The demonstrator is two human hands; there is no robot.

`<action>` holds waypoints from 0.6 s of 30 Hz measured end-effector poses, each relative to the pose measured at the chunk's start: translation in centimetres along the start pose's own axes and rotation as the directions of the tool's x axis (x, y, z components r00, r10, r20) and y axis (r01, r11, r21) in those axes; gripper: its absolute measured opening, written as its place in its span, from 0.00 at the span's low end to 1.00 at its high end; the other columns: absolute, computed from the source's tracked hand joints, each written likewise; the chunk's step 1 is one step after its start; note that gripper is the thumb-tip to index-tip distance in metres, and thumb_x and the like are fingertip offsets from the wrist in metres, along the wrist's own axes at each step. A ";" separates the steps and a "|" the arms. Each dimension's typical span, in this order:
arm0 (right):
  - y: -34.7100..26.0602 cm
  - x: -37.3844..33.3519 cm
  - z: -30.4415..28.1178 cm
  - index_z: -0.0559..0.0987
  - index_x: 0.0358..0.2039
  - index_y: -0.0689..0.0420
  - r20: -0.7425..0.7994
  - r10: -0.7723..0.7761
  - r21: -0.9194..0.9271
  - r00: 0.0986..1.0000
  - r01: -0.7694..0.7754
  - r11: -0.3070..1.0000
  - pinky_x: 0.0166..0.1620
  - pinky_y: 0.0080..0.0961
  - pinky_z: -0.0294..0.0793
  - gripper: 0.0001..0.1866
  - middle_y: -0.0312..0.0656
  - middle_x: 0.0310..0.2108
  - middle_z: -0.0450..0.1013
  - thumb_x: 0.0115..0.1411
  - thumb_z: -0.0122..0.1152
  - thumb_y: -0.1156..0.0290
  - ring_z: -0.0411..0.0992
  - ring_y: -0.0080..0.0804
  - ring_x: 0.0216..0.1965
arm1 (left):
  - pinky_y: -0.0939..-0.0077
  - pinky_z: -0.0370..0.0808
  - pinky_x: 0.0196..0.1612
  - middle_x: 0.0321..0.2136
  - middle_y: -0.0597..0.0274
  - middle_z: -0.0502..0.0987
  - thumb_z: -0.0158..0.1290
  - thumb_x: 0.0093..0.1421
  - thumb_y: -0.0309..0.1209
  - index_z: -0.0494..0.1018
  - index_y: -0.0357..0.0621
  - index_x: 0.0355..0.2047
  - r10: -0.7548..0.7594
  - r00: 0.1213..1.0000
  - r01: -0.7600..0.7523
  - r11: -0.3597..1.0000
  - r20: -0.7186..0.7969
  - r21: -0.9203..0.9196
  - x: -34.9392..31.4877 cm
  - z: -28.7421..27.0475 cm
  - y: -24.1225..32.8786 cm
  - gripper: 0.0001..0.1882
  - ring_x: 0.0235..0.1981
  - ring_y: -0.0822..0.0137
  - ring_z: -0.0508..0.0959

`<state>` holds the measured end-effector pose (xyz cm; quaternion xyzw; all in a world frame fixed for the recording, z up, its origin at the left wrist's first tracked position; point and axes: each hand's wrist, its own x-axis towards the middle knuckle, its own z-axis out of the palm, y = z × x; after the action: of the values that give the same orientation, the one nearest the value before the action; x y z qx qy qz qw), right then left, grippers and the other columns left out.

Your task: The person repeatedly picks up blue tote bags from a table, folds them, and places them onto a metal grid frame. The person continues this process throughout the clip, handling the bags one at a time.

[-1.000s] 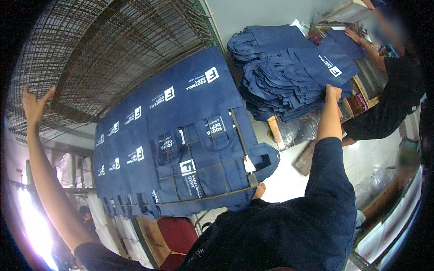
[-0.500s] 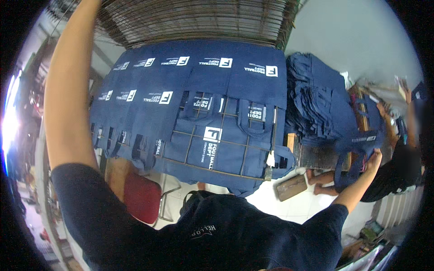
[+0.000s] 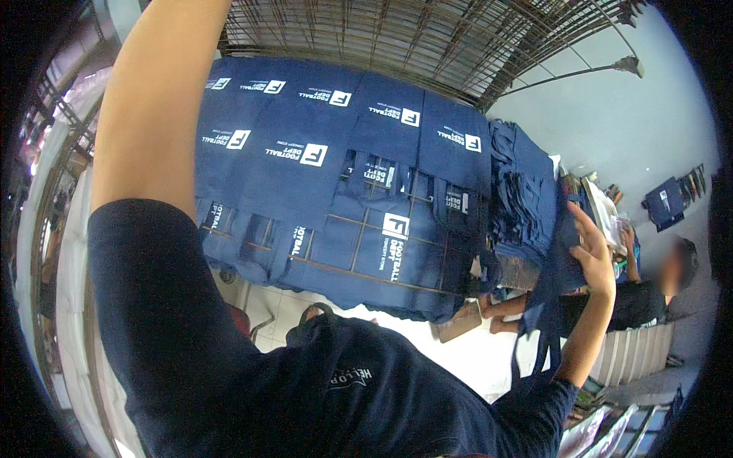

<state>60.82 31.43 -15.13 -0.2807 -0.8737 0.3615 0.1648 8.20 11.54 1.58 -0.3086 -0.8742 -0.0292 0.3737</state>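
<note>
My left forearm [image 3: 153, 114] reaches up past the top edge, so the left hand is out of sight. At the right, my right hand [image 3: 595, 256] is raised with its fingers closed on a navy cloth bag [image 3: 544, 294], which hangs down with its straps dangling. In front of me, flat navy bag pieces [image 3: 267, 179] with white prints lie in overlapping rows on a wire rack [image 3: 359, 272]. Some of these show handle loops. Beyond the right end of the rack stands a thick pile of folded navy bags [image 3: 523, 179].
More wire racks [image 3: 366, 30] are tilted up above the laid-out bags, their corner jutting toward the wall. Another person [image 3: 634, 294] sits low at the right, near a shelf of goods. A brown box [image 3: 460, 322] lies on the pale floor.
My view has tilted and turned. My right hand has come up and inward, bringing the navy bag with it. The left arm still reaches upward.
</note>
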 end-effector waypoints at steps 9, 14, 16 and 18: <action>-13.9 1.8 9.3 0.63 0.54 0.72 0.139 -0.273 0.232 0.952 0.237 0.943 0.62 0.28 0.48 0.35 0.52 0.56 0.62 0.39 0.49 0.84 0.55 0.35 0.61 | 0.38 0.40 0.60 0.60 0.49 0.47 0.65 0.34 0.56 0.37 0.51 0.63 0.099 0.995 -0.097 0.980 0.001 -0.175 -1.3 -0.1 -1.4 0.65 0.63 0.49 0.44; -10.1 3.5 13.0 0.62 0.56 0.70 -0.235 -0.195 0.416 0.952 0.280 0.865 0.62 0.28 0.49 0.38 0.52 0.59 0.58 0.40 0.57 0.74 0.52 0.35 0.63 | 0.37 0.40 0.60 0.62 0.50 0.45 0.65 0.34 0.56 0.37 0.53 0.64 0.119 0.993 -0.120 0.975 -0.016 -0.185 -1.8 0.1 -2.1 0.64 0.64 0.49 0.44; -5.9 4.6 16.2 0.62 0.57 0.68 -0.309 -0.130 0.492 0.942 0.275 0.826 0.60 0.25 0.53 0.39 0.49 0.60 0.57 0.40 0.57 0.74 0.50 0.35 0.64 | 0.37 0.39 0.60 0.63 0.51 0.43 0.65 0.34 0.57 0.35 0.54 0.64 0.137 0.990 -0.129 0.972 0.028 -0.198 -1.6 -0.4 -1.9 0.65 0.64 0.50 0.43; -1.5 5.7 20.4 0.63 0.57 0.65 -0.327 -0.032 0.595 0.945 0.232 0.770 0.58 0.22 0.56 0.38 0.46 0.61 0.56 0.40 0.55 0.76 0.49 0.35 0.65 | 0.36 0.40 0.60 0.63 0.52 0.43 0.64 0.35 0.57 0.35 0.55 0.64 0.155 0.988 -0.153 0.965 -0.006 -0.211 -1.8 -0.1 -1.9 0.65 0.64 0.51 0.43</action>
<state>45.80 23.03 -27.48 -0.1983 -0.6865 0.5716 0.4034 8.15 9.04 0.84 -0.4137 -0.8414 -0.0909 0.3355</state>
